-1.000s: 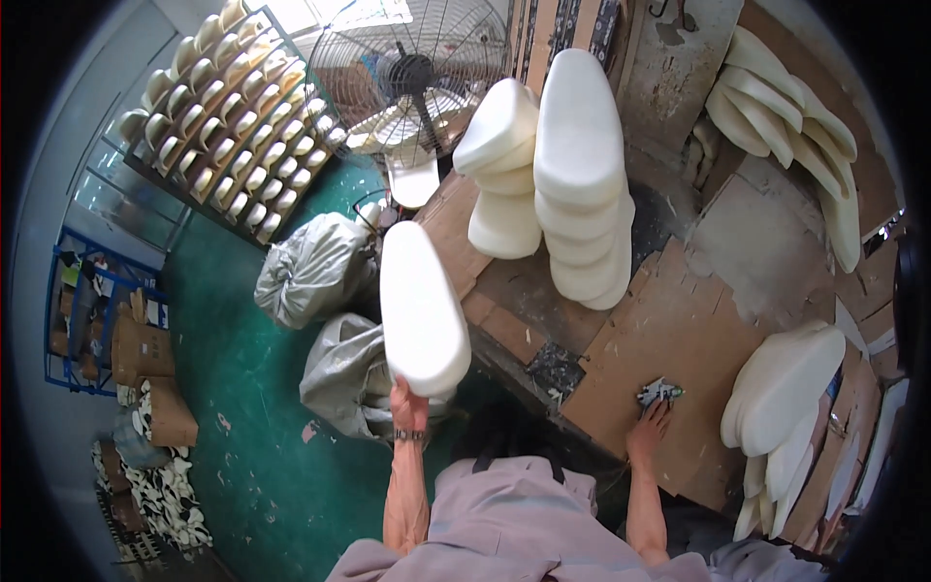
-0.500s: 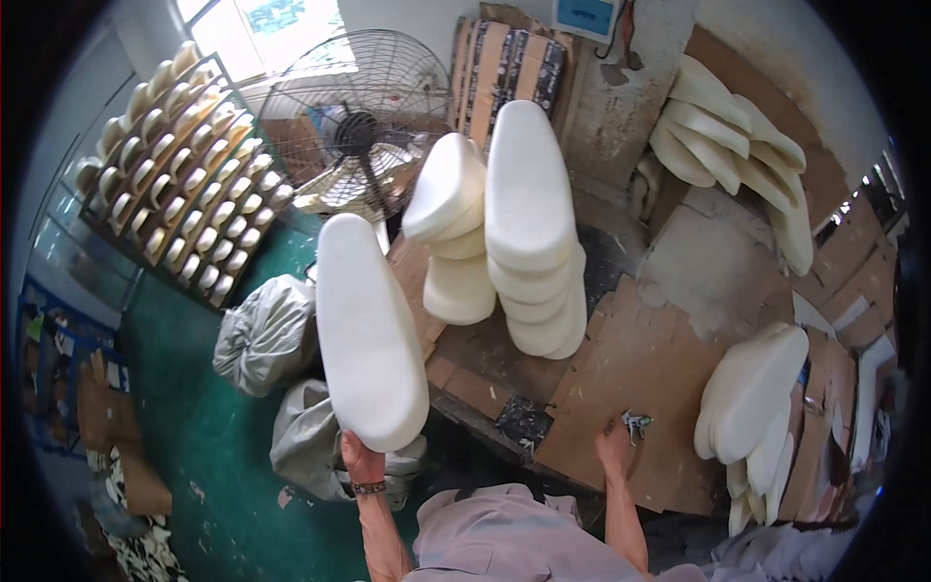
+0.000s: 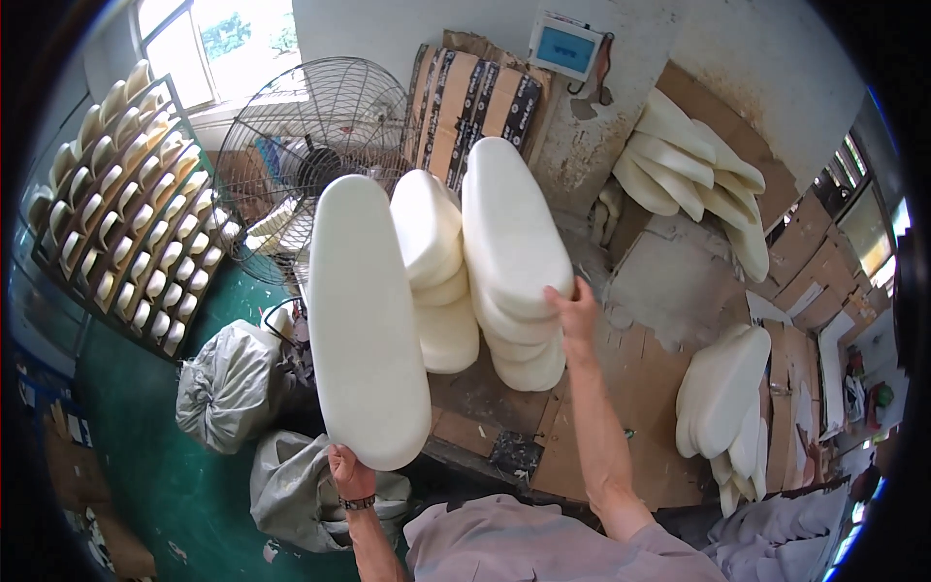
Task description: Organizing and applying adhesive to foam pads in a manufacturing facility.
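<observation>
My left hand (image 3: 352,473) grips the near end of a long cream foam pad (image 3: 367,330), thumb along its edge, and holds it tilted up in front of me. My right hand (image 3: 574,308) has closed on the near right edge of another foam pad (image 3: 519,228), the top one of a stack on the bench. The fingers under that edge are partly hidden. Between the held pad and this stack stands a second, shorter stack of foam pads (image 3: 427,233), partly covered by the held pad.
A wire-cage fan (image 3: 310,170) stands beyond the held pad. At left is a slanted rack of foam pieces (image 3: 126,223); grey sacks (image 3: 233,383) lie on the green floor. More pads (image 3: 722,388) lean at the bench's right, others (image 3: 689,160) at the back right. Cardboard (image 3: 630,388) covers the bench.
My right hand has left the small tool on the cardboard and moved forward onto the stack's top pad. The left hand still holds its pad. The whole view has shifted.
</observation>
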Demonstrator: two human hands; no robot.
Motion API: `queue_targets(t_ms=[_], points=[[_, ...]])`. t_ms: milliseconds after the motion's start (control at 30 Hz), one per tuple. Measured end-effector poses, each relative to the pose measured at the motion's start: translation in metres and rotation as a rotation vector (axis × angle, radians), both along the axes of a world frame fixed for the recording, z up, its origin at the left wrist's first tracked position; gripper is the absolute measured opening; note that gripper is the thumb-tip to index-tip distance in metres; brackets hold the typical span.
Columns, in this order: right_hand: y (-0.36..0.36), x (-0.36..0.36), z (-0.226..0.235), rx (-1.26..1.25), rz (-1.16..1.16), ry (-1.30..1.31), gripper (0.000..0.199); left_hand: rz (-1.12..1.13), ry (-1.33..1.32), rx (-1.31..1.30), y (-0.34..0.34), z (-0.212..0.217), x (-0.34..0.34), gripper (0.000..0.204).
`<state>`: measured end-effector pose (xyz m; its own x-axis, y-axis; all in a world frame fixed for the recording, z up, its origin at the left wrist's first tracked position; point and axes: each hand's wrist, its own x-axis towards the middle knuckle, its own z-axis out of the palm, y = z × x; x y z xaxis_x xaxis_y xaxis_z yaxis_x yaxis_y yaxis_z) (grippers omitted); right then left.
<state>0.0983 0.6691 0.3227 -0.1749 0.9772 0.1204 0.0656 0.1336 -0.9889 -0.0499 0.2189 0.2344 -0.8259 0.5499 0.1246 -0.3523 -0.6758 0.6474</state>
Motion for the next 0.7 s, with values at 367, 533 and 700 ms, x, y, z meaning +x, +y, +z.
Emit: queue_targets(t_ms=[367, 533, 700], points=[[0.033, 0.039, -0.027, -0.407, -0.024, 0.524, 0.073, -0.207, -0.042, 0.04, 0.13, 0.077, -0.072, 0.053], [0.033, 0.039, -0.029, -0.38, -0.076, 0.492, 0.065, -0.381, -0.141, 0.121, 0.236, 0.094, -0.117, 0.052], [0.018, 0.033, -0.028, -0.38, -0.036, 0.459, 0.058, -0.335, -0.282, 0.047, 0.287, 0.067, -0.15, 0.049]])
